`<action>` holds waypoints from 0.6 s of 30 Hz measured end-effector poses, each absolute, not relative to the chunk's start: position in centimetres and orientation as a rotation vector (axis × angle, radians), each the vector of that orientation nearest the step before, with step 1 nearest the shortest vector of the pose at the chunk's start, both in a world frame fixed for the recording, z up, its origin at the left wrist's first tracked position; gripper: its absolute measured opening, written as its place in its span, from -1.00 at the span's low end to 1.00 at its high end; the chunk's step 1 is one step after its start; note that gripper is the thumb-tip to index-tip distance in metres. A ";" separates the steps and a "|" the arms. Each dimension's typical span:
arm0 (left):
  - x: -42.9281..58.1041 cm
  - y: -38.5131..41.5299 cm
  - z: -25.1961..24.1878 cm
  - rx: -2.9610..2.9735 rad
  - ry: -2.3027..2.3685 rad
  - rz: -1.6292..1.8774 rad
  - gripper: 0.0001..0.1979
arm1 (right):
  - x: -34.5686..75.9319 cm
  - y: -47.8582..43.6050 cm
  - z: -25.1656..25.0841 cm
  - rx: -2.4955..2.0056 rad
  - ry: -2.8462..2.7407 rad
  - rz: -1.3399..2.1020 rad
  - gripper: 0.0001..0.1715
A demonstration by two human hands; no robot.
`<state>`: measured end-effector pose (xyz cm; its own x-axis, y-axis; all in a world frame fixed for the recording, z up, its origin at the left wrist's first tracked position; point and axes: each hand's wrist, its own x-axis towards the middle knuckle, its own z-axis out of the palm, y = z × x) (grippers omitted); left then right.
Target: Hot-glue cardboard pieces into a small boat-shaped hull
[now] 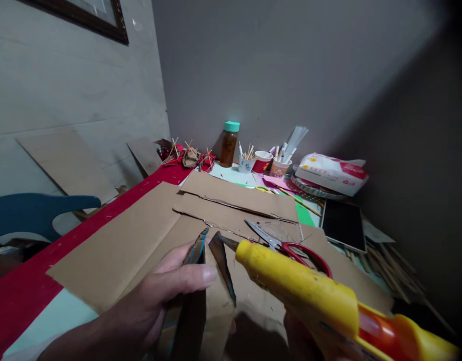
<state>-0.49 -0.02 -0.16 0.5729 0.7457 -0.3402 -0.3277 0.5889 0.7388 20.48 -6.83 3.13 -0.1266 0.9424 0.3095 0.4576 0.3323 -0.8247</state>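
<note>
My left hand grips a folded cardboard piece with blue-marked edges, the thumb pressed on its near face. A yellow hot glue gun with a red-orange section crosses the lower right, its dark nozzle touching or very near the top edge of the cardboard piece. My right hand is wrapped round the glue gun from below, mostly hidden behind its body. Just beyond the gun, red-handled scissors lie with their blades apart, beside a clear set square.
Large cardboard sheets cover the table. At the back stand an amber bottle with a teal lid, paper cups of sticks and pens, and a tissue pack. A black tablet lies right; a blue chair stands left.
</note>
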 end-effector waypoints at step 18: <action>-0.1 0.0 0.5 0.663 0.826 0.707 -0.37 | 19.9 -8.0 3.2 -1.284 -1.722 0.713 -0.64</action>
<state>-0.07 0.02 0.46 0.4848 0.7695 -0.4157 -0.2917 0.5904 0.7525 19.91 -7.97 3.22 -0.1107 0.9497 0.2929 0.4648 0.3100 -0.8294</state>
